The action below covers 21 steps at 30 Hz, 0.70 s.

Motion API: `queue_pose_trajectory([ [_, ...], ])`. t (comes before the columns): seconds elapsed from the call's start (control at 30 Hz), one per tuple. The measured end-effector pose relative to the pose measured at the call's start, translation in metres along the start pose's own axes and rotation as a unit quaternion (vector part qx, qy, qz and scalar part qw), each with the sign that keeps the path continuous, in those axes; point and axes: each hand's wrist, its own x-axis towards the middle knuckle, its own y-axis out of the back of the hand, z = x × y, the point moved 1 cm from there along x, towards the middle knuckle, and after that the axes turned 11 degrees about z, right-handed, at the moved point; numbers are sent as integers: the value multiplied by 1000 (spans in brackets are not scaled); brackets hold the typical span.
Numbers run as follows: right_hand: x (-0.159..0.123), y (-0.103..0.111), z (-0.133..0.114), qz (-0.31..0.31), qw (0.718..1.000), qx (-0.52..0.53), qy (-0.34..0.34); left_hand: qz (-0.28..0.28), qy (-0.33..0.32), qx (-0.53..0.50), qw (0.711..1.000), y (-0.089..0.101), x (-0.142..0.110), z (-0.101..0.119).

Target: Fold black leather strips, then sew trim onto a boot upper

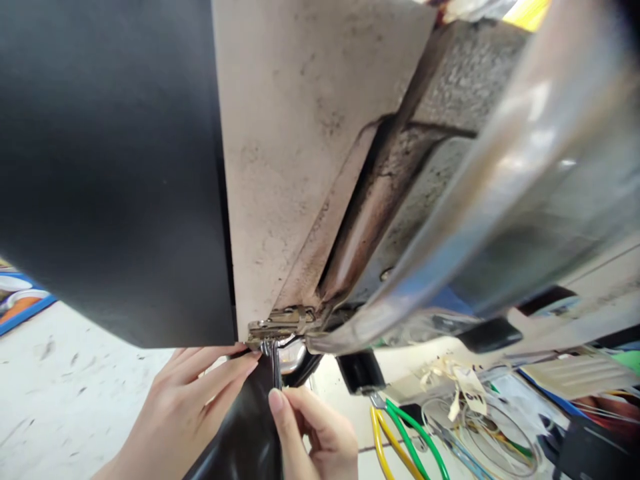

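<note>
A glossy black sheet of leather-like material (245, 420) runs up to the metal foot (280, 323) at the bottom of a worn sewing machine head (300, 153). My left hand (183, 400) is at the sheet's left side, its fingertips closed on the material close to the foot and partly hidden under the machine. On the right, my right hand (313, 430) pinches the folded strip along the sheet's edge between thumb and index finger, just below the foot. The exact stitching point is hidden.
A dark panel (110, 173) covers the upper left. A blurred clear guard (450, 220) crosses the right. Pliers or snips with green and yellow handles (395, 433) lie at lower right, beside coiled cords (493, 433) and a paper tag (473, 393). A blue-edged tray (27, 313) stands at far left.
</note>
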Motion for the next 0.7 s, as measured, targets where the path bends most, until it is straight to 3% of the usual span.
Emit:
queue_pose_trajectory([
  [0.27,3,-2,-5,-36,998,38,-46,-18,3,-9,1000,-1,-6,-6],
  [0.43,3,-6,-14,23,986,92,-138,-5,23,-4,1000,-6,-8,-13],
  [0.6,8,-2,-25,-24,994,51,-95,-35,-12,16,999,-11,-17,-28],
  [0.7,15,2,-29,-60,997,7,-54,-44,3,19,999,-17,-22,-40],
])
